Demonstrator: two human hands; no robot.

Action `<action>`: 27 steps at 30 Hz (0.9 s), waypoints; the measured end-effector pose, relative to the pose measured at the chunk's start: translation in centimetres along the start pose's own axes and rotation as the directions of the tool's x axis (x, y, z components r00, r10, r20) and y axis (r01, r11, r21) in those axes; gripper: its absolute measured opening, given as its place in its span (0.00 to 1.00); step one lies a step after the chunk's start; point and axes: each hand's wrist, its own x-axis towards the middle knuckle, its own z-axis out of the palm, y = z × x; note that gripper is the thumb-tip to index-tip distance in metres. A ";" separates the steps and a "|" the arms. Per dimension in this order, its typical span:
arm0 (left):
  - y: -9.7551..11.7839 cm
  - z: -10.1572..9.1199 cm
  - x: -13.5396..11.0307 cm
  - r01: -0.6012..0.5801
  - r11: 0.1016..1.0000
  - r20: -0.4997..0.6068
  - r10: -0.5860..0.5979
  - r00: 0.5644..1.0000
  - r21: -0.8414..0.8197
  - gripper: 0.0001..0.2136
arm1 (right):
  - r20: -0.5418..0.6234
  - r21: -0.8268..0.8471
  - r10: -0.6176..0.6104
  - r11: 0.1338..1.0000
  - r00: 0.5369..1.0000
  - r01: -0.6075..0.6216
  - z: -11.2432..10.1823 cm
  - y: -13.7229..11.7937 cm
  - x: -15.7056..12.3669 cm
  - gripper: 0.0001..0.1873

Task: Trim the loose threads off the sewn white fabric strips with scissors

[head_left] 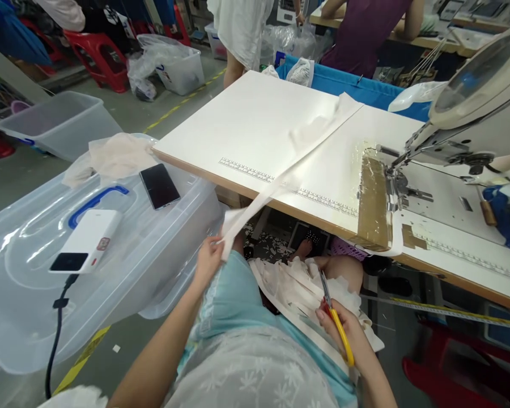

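The pale cloth strip runs forward and to the right from my left hand, over the near edge of the white desk and across its top. I pinch its near end between thumb and fingers. My right hand is wrapped around yellow-handled scissors, their blades pointing away from me; I cannot tell how far the blades are parted. Just beside that hand, cut cloth pieces lie heaped on my lap. Ahead of it and to its right, the sewing machine stands on the desk. To the left of my left hand, a lidded plastic tub carries a dark phone and a white power bank with a black cable plugged in.
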 end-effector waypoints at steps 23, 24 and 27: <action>9.8 3.5 -7.2 0.163 0.931 0.822 0.196 0.535 -0.327 0.17 | 0.290 -0.112 -0.039 0.991 0.956 0.075 -3.5 -6.5 0.8 0.24; 9.6 3.5 -7.1 0.199 0.918 0.826 0.194 0.530 -0.343 0.18 | 0.316 -0.125 -0.033 0.989 0.948 0.077 -3.6 -6.7 1.0 0.23; 9.1 3.6 -6.8 0.267 0.892 0.828 0.179 0.532 -0.365 0.21 | 0.395 -0.163 -0.017 0.983 0.919 0.088 -3.7 -7.5 1.9 0.23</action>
